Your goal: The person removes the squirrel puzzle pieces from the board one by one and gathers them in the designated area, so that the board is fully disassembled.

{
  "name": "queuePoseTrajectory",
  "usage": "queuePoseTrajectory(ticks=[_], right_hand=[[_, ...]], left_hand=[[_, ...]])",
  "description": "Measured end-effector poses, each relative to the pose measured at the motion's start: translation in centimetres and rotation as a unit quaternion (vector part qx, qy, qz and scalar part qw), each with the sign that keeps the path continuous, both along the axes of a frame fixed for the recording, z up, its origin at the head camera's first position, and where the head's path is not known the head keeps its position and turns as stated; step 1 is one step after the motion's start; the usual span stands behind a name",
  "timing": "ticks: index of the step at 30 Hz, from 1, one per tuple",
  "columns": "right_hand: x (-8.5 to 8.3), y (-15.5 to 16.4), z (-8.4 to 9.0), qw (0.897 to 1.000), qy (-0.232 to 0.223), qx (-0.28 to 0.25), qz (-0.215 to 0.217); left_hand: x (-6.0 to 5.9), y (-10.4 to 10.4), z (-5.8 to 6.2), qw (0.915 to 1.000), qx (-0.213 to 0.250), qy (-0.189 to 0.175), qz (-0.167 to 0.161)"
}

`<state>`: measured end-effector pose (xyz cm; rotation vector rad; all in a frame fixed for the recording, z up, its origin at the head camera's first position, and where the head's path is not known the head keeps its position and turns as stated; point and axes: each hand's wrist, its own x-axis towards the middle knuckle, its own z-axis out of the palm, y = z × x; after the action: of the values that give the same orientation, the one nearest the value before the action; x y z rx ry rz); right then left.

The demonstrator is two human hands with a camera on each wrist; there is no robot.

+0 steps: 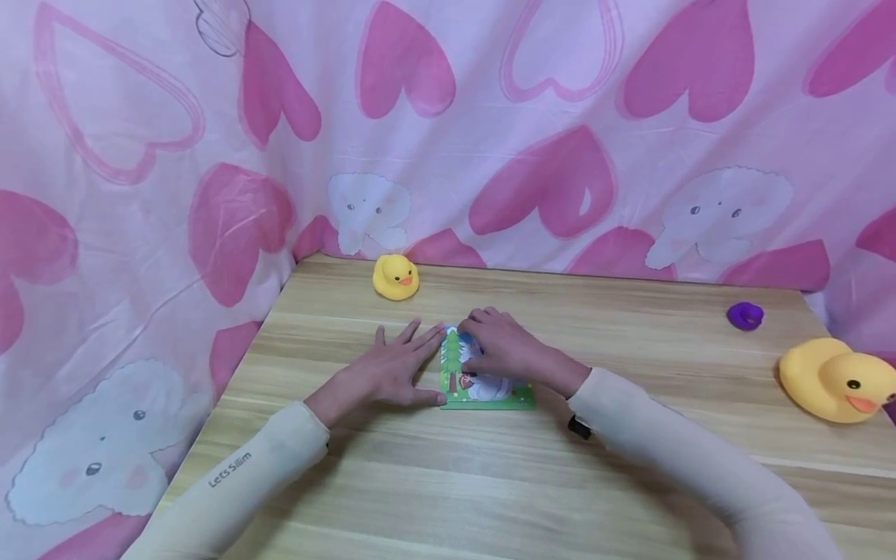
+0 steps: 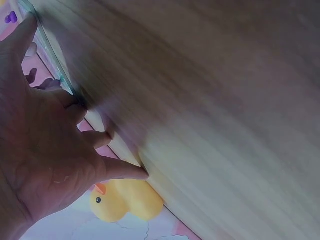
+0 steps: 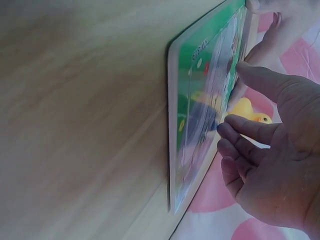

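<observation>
A small green picture puzzle board (image 1: pixel 483 381) lies flat in the middle of the wooden table (image 1: pixel 490 482). My left hand (image 1: pixel 392 369) lies flat on the table with straight fingers, its fingertips and thumb against the board's left edge. My right hand (image 1: pixel 500 346) rests on top of the board with fingers bent, the fingertips (image 3: pixel 227 130) pressing on the picture surface (image 3: pixel 200 115). In the left wrist view the left hand (image 2: pixel 45 145) is spread beside the board's edge (image 2: pixel 50 50). Whether a loose piece lies under the right fingers is hidden.
A small yellow rubber duck (image 1: pixel 396 277) sits at the table's back edge, also in the left wrist view as a duck (image 2: pixel 122 200). A larger yellow duck (image 1: pixel 833 381) and a small purple object (image 1: pixel 745 316) sit at the right. A pink heart-patterned cloth (image 1: pixel 448 132) surrounds the table.
</observation>
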<state>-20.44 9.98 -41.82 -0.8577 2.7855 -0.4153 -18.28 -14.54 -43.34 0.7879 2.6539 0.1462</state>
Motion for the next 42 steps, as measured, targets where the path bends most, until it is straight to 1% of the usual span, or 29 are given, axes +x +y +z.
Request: queuePoseTrajectory(ticks=[5, 10, 17, 25, 29, 38, 42], right_hand=[[-0.4, -0.7, -0.3, 1.0, 0.003, 0.015, -0.017], [-0.8, -1.2, -0.3, 0.999, -0.002, 0.01, -0.033], [-1.2, -1.5, 0.1, 0.999, -0.017, 0.0, -0.037], [-1.2, -1.8, 0.6, 0.999, -0.023, 0.029, -0.04], [-1.5, -1.8, 0.7, 0.998, -0.034, 0.03, -0.041], [-2.9, -1.6, 0.2, 0.997, -0.066, -0.015, -0.04], [-3.2, -1.5, 0.0, 0.996, -0.076, -0.037, -0.038]], left_hand=[[0.0, 0.1, -0.1, 1.0, -0.001, -0.001, 0.002], [-0.2, 0.0, -0.2, 1.0, -0.003, -0.003, 0.004], [-0.2, 0.1, -0.1, 0.9999, -0.009, -0.007, 0.008], [-0.3, 0.2, 0.1, 0.9998, -0.004, -0.011, 0.014], [-0.4, 0.3, 0.2, 0.9998, -0.004, -0.013, 0.012], [-0.4, 0.4, 0.4, 0.9998, -0.009, -0.017, 0.01], [-0.4, 0.4, 0.4, 0.9997, -0.008, -0.019, 0.013]])
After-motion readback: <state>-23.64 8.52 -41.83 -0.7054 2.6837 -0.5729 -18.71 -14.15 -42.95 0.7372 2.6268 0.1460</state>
